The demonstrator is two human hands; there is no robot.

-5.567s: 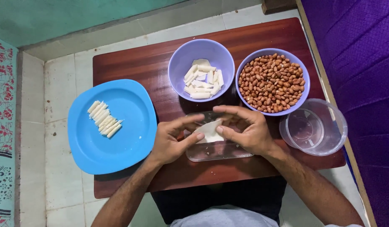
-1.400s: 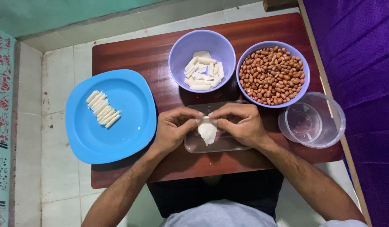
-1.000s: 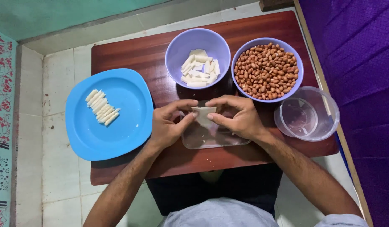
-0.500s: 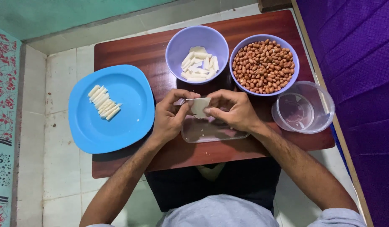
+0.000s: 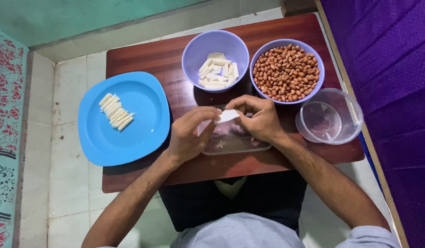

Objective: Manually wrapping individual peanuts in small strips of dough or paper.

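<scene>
A small white piece (image 5: 228, 115) is pinched between the fingertips of both hands, the left hand (image 5: 190, 134) closing on it from 8 o'clock and the right hand (image 5: 258, 118) from 3 o'clock, just above a clear shallow tray (image 5: 233, 143) on the dark red table (image 5: 153, 53). At 12 o'clock from the piece stands a lilac bowl (image 5: 216, 59) of white sticks, at 1 o'clock a lilac bowl of peanuts (image 5: 287, 70). At 3 o'clock beyond the right hand sits a clear round container (image 5: 329, 116), and at 9 o'clock a blue plate (image 5: 130, 138) carries a row of white sticks (image 5: 115, 111).
</scene>
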